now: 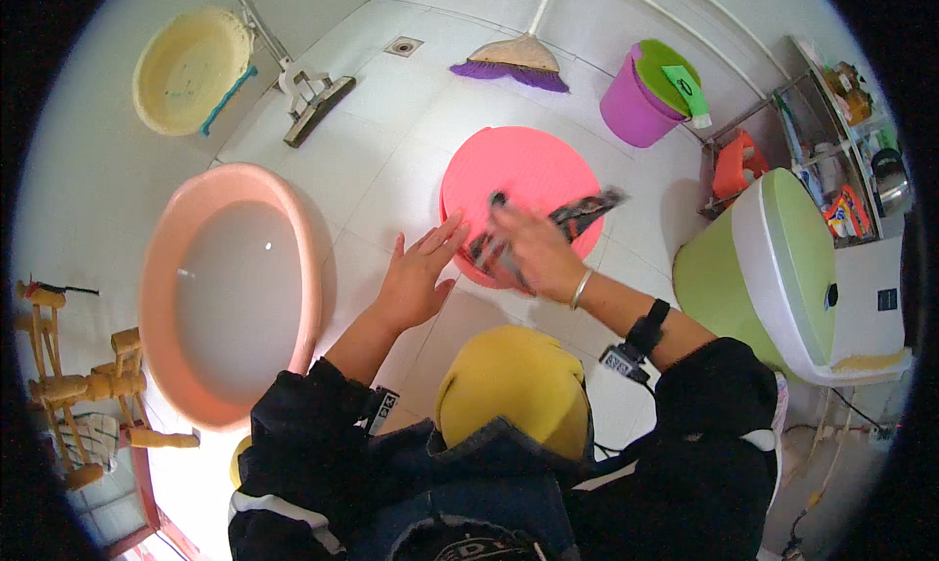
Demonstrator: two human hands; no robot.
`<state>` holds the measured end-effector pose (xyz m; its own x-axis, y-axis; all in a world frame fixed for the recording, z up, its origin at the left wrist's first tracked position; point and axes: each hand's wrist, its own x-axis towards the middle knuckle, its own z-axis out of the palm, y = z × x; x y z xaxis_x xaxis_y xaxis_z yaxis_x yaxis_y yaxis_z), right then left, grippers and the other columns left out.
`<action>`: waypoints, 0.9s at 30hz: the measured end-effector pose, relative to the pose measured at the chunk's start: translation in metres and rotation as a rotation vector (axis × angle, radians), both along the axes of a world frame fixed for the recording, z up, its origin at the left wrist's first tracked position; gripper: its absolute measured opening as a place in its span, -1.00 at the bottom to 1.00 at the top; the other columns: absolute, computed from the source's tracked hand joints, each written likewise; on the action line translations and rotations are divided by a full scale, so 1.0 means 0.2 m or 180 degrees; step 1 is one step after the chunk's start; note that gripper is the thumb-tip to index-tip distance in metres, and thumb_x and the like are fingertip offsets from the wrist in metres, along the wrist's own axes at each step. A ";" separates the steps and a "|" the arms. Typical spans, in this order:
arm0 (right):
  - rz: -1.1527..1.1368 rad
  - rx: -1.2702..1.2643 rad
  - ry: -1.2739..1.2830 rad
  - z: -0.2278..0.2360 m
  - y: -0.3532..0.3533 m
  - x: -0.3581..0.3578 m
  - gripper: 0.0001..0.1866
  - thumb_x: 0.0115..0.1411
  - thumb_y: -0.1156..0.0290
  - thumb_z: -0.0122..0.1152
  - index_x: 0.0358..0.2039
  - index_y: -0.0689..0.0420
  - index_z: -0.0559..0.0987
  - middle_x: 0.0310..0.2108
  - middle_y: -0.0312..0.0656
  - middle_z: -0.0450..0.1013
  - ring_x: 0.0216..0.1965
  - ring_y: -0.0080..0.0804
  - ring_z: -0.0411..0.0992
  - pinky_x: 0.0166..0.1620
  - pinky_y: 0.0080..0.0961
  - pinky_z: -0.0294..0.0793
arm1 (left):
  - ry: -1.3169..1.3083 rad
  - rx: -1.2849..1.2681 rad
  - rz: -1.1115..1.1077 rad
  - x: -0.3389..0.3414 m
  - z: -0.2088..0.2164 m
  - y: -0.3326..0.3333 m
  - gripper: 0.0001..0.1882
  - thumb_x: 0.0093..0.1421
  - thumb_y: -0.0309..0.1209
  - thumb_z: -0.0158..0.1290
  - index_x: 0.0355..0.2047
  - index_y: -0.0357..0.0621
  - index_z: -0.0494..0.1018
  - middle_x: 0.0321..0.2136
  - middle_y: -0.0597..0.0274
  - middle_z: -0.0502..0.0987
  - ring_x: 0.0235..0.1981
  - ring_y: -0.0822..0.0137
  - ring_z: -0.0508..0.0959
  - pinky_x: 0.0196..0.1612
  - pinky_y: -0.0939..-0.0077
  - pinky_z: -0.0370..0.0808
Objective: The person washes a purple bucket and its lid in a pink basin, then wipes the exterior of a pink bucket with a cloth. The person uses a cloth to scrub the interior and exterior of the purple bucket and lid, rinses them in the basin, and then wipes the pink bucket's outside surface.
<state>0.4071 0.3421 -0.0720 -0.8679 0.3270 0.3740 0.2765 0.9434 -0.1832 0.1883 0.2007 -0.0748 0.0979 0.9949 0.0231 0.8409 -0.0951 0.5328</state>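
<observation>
A round pink top, perhaps a stool's seat or a lid, lies in front of me near the middle of the floor. My right hand is over its near part, on a dark patterned cloth that bunches under the fingers and trails off to the right. Motion smears the fingers and the cloth's end. My left hand is open, fingers stretched, with its tips at the left edge of the pink top. A small dark round spot shows on the top, just beyond my right fingers.
Left stands a large peach tub of cloudy water. A yellow rounded thing is close below my hands. Far off are a cream basin, mop, broom and purple bucket; right, a green-and-white lidded appliance.
</observation>
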 end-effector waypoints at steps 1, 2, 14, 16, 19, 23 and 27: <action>0.0531 0.0564 -0.0161 0.00 -0.03 -0.01 -0.47 0.08 0.46 0.17 0.12 0.15 0.42 0.02 0.05 0.42 -0.08 -0.02 0.50 -0.05 -0.12 0.48 | -0.0038 0.0025 -0.0010 0.00 0.00 0.00 -0.02 0.06 -0.52 0.23 0.42 0.30 0.00 0.44 0.39 -0.01 0.37 0.12 0.19 0.31 -0.42 0.01; 0.0373 0.0023 -0.0251 0.01 0.00 -0.02 -0.43 0.08 0.49 0.16 0.17 0.15 0.38 0.01 0.06 0.44 -0.10 -0.02 0.51 -0.07 -0.10 0.48 | -0.0033 -0.0037 -0.0010 0.00 0.00 0.00 -0.02 0.06 -0.52 0.23 0.42 0.30 0.00 0.44 0.39 -0.01 0.37 0.12 0.19 0.31 -0.42 0.01; -0.0521 -0.0046 -0.1020 -0.04 0.17 -0.39 -0.44 0.10 0.59 0.09 0.17 0.36 0.36 0.30 0.14 0.15 0.33 0.08 0.13 0.36 -0.13 0.12 | -0.0216 -0.0012 0.0488 -0.06 -0.12 -0.09 -0.10 0.11 -0.37 0.22 0.41 0.02 0.01 0.42 0.21 0.03 0.34 0.00 0.22 0.32 -0.35 0.07; 0.0558 -0.0376 -0.0482 -0.03 -0.02 -0.32 -0.45 0.10 0.61 0.07 0.17 0.21 0.41 0.28 0.08 0.21 0.34 0.05 0.14 0.38 0.01 0.03 | -0.0295 -0.0052 0.0648 -0.12 -0.15 -0.12 -0.12 0.12 -0.36 0.21 0.41 0.05 0.02 0.42 0.23 0.04 0.35 0.02 0.21 0.31 -0.38 0.05; 0.1324 -0.1237 -0.0840 -0.01 -0.10 -0.17 -0.64 0.25 0.47 -0.03 0.06 0.16 0.47 0.13 0.00 0.39 0.27 0.01 0.25 0.34 0.01 0.10 | -0.0227 -0.0148 0.0852 -0.22 -0.20 -0.15 -0.24 0.13 -0.34 0.21 0.33 -0.03 0.18 0.40 0.17 0.10 0.32 0.01 0.25 0.30 -0.37 0.09; -0.0736 -0.2444 0.0582 0.18 0.07 -0.01 -0.64 0.42 0.23 -0.18 -0.01 0.19 0.47 -0.01 -0.08 0.47 0.01 -0.24 0.44 0.10 -0.30 0.39 | -0.0360 -0.0220 0.1204 -0.27 -0.27 -0.18 -0.36 0.14 -0.31 0.19 0.24 -0.10 0.33 0.34 0.05 0.21 0.26 -0.01 0.33 0.29 -0.11 0.22; -0.0525 -0.3764 0.2493 0.44 0.37 0.05 -0.72 0.43 0.29 -0.09 0.03 0.14 0.44 -0.14 -0.20 0.51 -0.18 -0.39 0.54 -0.20 -0.44 0.59 | -0.0665 -0.0294 0.1251 -0.27 -0.34 -0.21 -0.37 0.12 -0.32 0.19 0.21 -0.13 0.35 0.28 -0.06 0.28 0.21 -0.01 0.39 0.23 0.05 0.32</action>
<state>0.4168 0.4161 0.0161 -0.4902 0.8545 0.1718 -0.1721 0.0983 -0.9802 0.1341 0.1590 -0.1431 -0.2849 0.9545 -0.0885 0.6771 0.2657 0.6862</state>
